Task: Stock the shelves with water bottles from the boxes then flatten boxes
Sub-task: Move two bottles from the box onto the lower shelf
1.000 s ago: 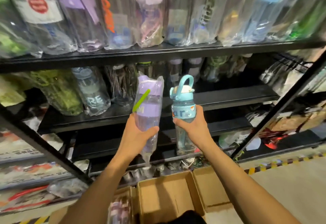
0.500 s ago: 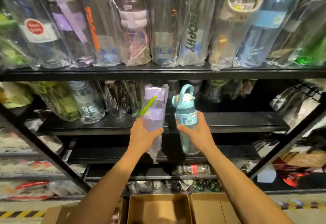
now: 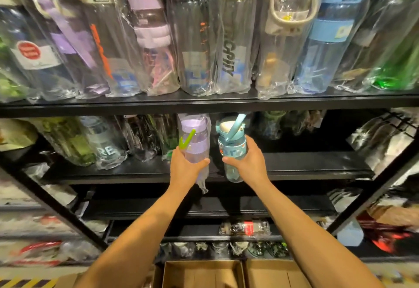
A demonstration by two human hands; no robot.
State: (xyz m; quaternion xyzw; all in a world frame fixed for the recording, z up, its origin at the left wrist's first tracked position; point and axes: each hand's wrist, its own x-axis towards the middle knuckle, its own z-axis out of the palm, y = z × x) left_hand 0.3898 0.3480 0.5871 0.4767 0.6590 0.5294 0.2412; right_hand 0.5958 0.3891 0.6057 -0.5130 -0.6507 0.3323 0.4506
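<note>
We have raised both bottles from above the boxes (image 3: 204, 274) to the front of the middle shelf (image 3: 306, 166), not yet set down. Our left hand (image 3: 187, 171) has its fingers (image 3: 202, 161) curled round the wrapped purple bottle (image 3: 196, 144), our right hand (image 3: 250, 164) round the blue bottle (image 3: 231, 150), both upright, side by side.

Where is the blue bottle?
The blue bottle is centre of the head view, in the right hand before the middle shelf, right of the purple bottle.
</note>
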